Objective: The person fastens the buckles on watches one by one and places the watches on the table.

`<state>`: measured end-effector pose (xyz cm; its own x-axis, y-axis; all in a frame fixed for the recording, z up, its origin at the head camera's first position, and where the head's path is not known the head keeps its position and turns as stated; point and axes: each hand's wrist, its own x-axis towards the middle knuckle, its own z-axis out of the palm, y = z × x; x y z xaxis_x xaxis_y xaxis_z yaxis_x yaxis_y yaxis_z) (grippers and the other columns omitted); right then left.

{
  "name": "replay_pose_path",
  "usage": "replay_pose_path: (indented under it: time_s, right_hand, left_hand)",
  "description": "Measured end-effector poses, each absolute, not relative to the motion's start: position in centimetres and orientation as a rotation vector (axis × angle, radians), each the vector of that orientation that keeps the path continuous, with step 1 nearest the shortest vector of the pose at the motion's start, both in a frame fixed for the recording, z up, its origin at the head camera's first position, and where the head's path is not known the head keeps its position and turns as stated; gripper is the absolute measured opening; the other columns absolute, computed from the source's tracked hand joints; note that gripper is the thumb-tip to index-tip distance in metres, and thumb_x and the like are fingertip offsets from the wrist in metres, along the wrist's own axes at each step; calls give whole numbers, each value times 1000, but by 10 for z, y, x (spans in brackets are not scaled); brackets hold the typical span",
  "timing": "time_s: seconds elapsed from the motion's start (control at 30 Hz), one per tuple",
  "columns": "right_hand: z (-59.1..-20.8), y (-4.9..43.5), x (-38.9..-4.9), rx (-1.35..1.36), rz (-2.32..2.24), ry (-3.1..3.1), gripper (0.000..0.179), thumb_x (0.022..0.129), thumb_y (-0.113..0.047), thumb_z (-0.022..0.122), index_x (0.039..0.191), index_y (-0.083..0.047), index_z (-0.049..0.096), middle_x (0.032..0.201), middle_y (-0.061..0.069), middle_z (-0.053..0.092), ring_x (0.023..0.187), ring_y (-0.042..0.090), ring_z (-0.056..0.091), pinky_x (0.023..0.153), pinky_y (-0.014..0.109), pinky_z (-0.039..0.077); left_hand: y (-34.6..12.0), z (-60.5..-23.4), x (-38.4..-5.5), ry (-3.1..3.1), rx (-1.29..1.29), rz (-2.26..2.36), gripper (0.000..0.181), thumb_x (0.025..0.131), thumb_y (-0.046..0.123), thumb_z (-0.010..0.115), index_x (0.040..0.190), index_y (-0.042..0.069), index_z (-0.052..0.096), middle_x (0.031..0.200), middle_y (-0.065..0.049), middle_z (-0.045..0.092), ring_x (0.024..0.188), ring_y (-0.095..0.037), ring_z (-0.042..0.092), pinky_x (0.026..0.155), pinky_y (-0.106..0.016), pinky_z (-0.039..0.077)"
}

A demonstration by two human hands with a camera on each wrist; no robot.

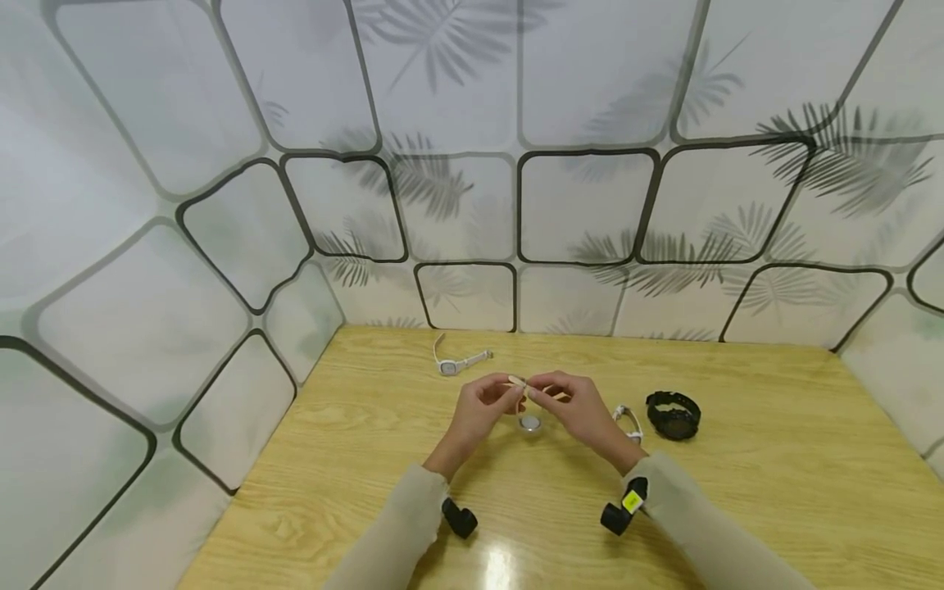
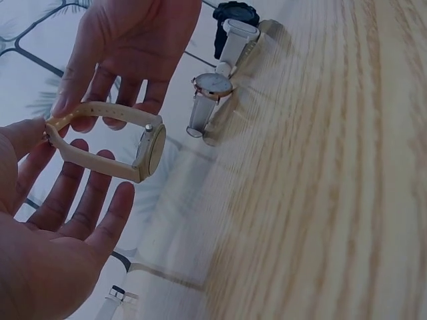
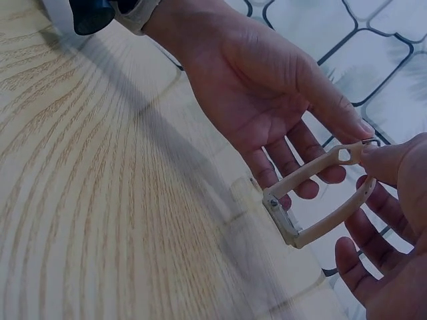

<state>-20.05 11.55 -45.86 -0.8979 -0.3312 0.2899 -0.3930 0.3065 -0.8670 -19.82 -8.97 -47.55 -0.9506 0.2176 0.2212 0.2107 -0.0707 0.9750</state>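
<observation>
A wristwatch with a cream strap and a round face hangs between my two hands above the table. My left hand pinches the strap near the buckle with thumb and finger. From the other side, my right hand pinches the strap's other end at the same spot. The strap forms a closed-looking loop, with the face at its lower end. In both wrist views the remaining fingers spread loosely around the loop.
A white watch lies with its strap spread at the back left. Beside my right wrist sits a white-strapped watch, partly hidden in the head view. Farther right is a black watch. Patterned panels border the wooden table.
</observation>
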Motion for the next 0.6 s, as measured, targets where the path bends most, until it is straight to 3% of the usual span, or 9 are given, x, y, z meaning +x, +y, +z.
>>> replay_pose_path:
  time_s: [0.3,0.47,0.6]
  right_hand:
    - [-467,118,-202,745,1694,-2569,30,98,-29,73,125,-15,70,97,0,72,87,19,68,75,32,57]
    - [-471,124,-202,735,1691,-2605,26,99,-31,71,122,-17,70,99,-1,72,89,19,68,75,32,57]
    - [-471,125,-203,731,1674,-2580,24,101,-34,69,119,-18,72,105,-1,72,92,20,68,78,32,57]
  left_hand:
    - [-93,-475,-197,2123,433,2285,25,101,15,68,115,-5,70,102,-22,75,87,-21,74,82,-40,62]
    - [-101,-475,-198,2121,437,2323,25,101,16,68,115,-5,70,98,-22,74,86,-21,73,81,-43,62]
    - [-104,-476,-199,2104,447,2327,26,102,16,68,116,-5,69,94,-17,74,84,-17,72,80,-45,62]
